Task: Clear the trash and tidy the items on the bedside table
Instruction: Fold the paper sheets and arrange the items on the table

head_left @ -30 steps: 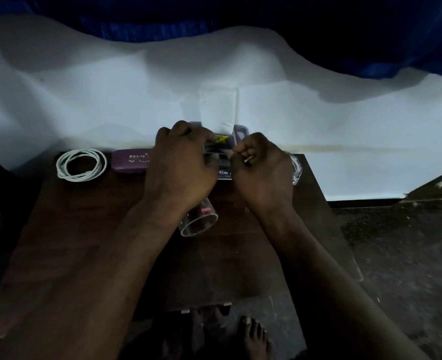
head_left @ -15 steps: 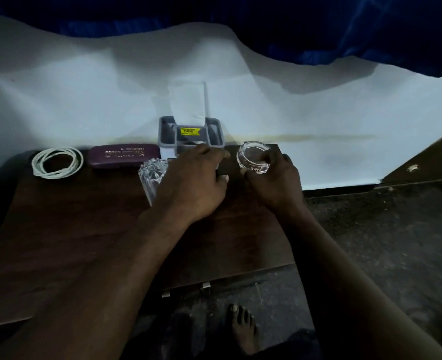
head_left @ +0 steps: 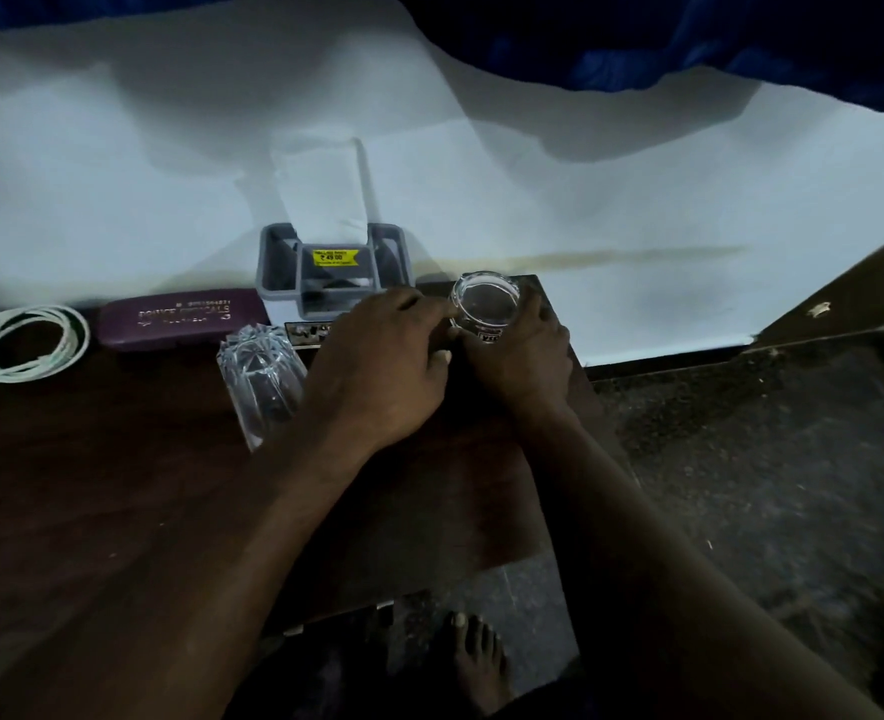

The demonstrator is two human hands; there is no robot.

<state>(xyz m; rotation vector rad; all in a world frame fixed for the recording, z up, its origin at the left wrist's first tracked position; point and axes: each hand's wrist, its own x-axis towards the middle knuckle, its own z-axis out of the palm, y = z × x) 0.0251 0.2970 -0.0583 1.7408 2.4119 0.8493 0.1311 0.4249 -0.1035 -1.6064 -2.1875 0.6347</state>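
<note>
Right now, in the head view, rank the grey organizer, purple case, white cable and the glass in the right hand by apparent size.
1. Grey organizer.
2. Purple case and white cable: too alike to rank.
3. Glass in the right hand, smallest.

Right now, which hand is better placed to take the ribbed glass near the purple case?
Left: the left hand lies beside the ribbed glass, while the right hand grips the other glass.
</note>
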